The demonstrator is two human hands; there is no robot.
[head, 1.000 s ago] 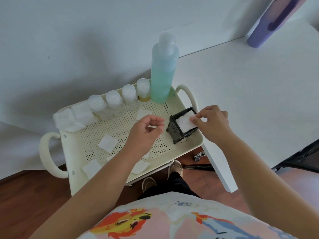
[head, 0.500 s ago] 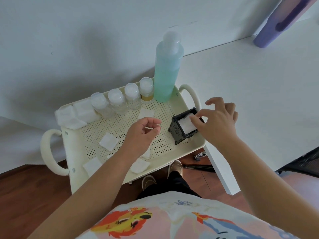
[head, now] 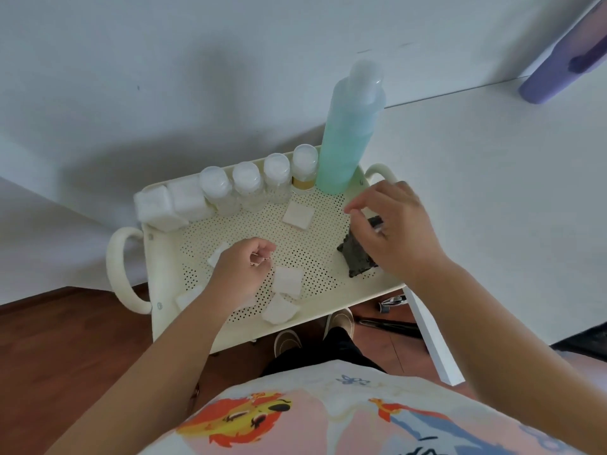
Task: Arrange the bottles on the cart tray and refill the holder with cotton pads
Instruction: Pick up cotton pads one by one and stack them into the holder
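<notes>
Against a white wall, the cream perforated cart tray (head: 331, 290) holds loose square cotton pads (head: 287, 280); the right hand (head: 397, 228), fingers loosely spread, covers the black holder (head: 356, 261) at centre right; the left hand (head: 243, 267) hovers half-curled, empty, likely ready to pick a pad.

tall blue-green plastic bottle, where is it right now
In the head view the tall blue-green plastic bottle stands upright at the cream perforated tray's far right corner, just right of the small yellow-based bottle.
</notes>
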